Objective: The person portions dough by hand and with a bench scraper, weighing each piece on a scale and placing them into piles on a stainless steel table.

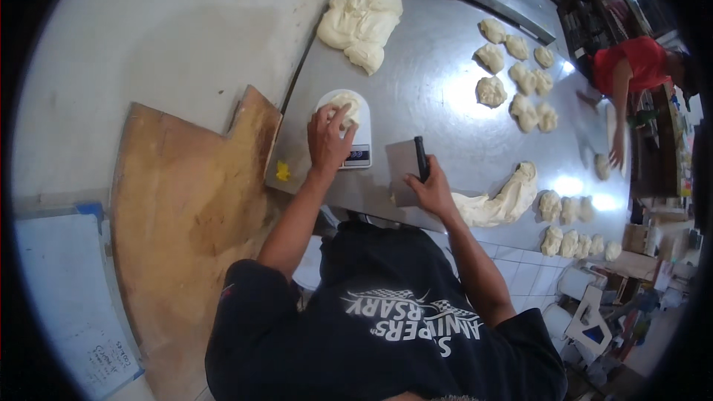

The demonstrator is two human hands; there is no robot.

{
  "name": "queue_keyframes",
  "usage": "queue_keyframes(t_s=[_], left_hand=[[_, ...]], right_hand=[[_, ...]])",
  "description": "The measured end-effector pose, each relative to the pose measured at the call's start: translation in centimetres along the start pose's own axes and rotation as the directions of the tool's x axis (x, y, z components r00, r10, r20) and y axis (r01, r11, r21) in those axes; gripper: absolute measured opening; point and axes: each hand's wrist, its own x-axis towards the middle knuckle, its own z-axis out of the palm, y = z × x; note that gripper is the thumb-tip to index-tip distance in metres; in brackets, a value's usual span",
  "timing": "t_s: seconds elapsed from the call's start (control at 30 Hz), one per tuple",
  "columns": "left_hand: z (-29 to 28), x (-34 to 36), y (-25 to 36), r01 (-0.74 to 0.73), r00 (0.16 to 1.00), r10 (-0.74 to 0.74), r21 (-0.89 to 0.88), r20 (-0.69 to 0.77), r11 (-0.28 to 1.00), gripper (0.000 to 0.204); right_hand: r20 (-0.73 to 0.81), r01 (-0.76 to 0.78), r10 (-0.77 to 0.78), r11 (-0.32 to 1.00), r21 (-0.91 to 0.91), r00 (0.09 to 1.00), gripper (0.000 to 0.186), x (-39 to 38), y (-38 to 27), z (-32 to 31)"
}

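A white kitchen scale [359,141] stands on the steel table in front of me, with a piece of dough [346,106] on its platform. My left hand [330,137] is over that piece, its fingers curved around the dough. In my right hand [432,189] is a dough scraper [402,167] with a black handle and a flat metal blade. The blade is close to the table top, between the scale and a long strip of dough [501,200]. This strip lies just right of my right hand. Beyond the scale, a large mass of dough [360,18] rests near the table's left edge.
Several dough pieces [492,91] lie at the far right of the steel table [423,104]; more dough pieces [570,243] sit in rows nearer me. A person in red [635,67] reaches onto the right side. Left are a yellow scrap [283,171] and a wooden board [193,200].
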Motion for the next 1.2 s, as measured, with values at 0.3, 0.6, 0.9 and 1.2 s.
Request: queue_keyframes(t_s=[0.3, 0.6, 0.9, 1.2], left_hand=[[1.8, 5.0, -2.0, -0.151, 0.984, 0.152, -0.01, 0.096, 0.988, 0.025], [1.1, 4.0, -0.9, 0.175, 0.984, -0.157, -0.311, 0.082, 0.934, 0.024], [-0.1, 3.9, -0.4, -0.057, 0.99, 0.078, -0.167, 0.119, 0.984, 0.018], [-4.4, -0.2, 8.0, 0.115, 0.984, 0.036, -0.786, 0.172, 0.608, 0.016]], right_hand=[[-0.146, 0.067, -0.048, 0.989, 0.129, 0.988, 0.046, 7.9, -3.1, 4.2], [-0.15, 0.033, -0.003, 0.979, 0.2, 0.989, 0.055, 10.9, -3.2, 8.8], [-0.23, 0.015, 0.022, 0.987, 0.16, 0.973, 0.054, 12.0, -2.9, 11.5], [-0.212, 0.046, -0.017, 0.99, 0.133, 0.977, 0.056, 14.7, -1.4, 10.5]])
